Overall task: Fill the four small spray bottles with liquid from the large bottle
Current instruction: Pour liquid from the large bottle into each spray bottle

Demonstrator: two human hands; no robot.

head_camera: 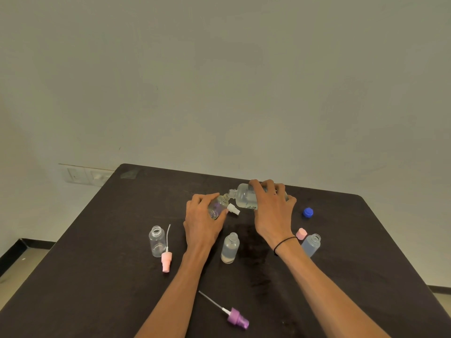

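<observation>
Dark desk [97, 276] stands against plain pale wall [219, 81]. White switch plate [85, 175] on wall at desk's far-left corner. Black skirting [14, 254] lower left.

Four small spray bottles [157, 241], one large bottle [246, 196], three spray heads [237, 318] and two loose caps [308, 212] are counted.

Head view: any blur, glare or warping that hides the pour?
Head view: wide-angle, table edges splay outward; dim, flat light, soft shadows, no glare. Left hand grips a small bottle, right hand tips the large bottle; necks meet, slightly soft, stream not discernible.
</observation>
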